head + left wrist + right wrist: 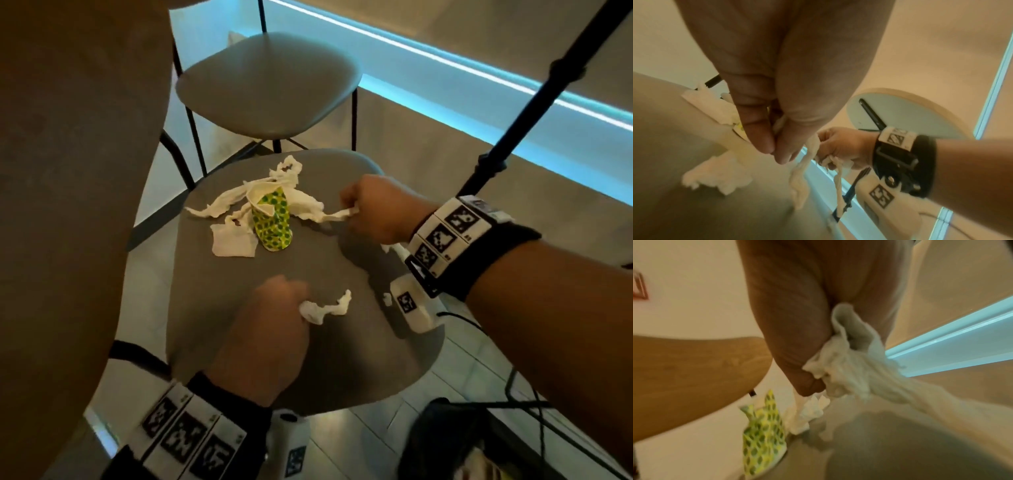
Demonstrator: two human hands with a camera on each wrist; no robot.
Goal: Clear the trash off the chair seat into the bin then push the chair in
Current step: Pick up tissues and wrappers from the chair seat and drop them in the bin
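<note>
a small twisted scrap of white tissue (323, 307) is pinched in the curled fingers of the left hand (270, 329) over the near part of the round grey chair seat (239, 308), while the end of a long crumpled white tissue strip (318, 210) is gripped in the closed right hand (375, 209) near the seat's right edge. the rest of the strip is spread across the far part of the seat, draped round a crushed yellow paper cup with green dots (272, 222), with a flat white tissue piece (233, 241) just beside the cup. a second grey chair (267, 85) is seen beyond.
</note>
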